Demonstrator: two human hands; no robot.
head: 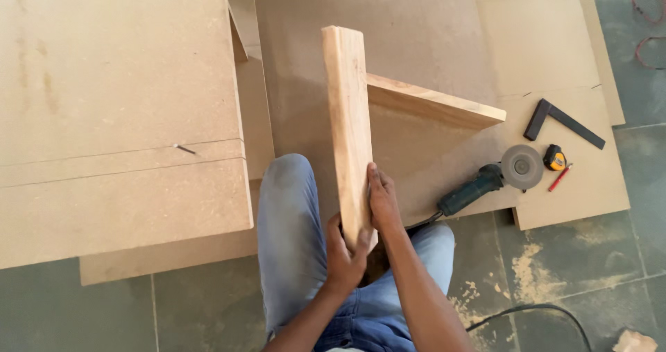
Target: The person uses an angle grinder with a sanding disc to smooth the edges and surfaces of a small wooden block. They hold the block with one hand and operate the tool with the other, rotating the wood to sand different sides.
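I hold the long pale wooden plank (349, 126) at its near end with both hands; my left hand (345, 255) wraps the bottom corner from the left, fingers closed on the wood, and my right hand (383, 199) presses flat along the right edge just above it; the plank's long axis runs straight away from me, its far end well out over the tan fibreboard sheets (430, 19) lying on the floor; a second pale wooden board (433, 102) meets it partway up on the right, at about a right angle, touching as far as I can tell; my left hand sits nearer me, my right further up; my knees in blue jeans (291, 213) flank the near end; to the right lie a green angle grinder (489, 178), a black steel square (562, 122), a yellow tape measure (554, 157) and a red pencil (560, 177).
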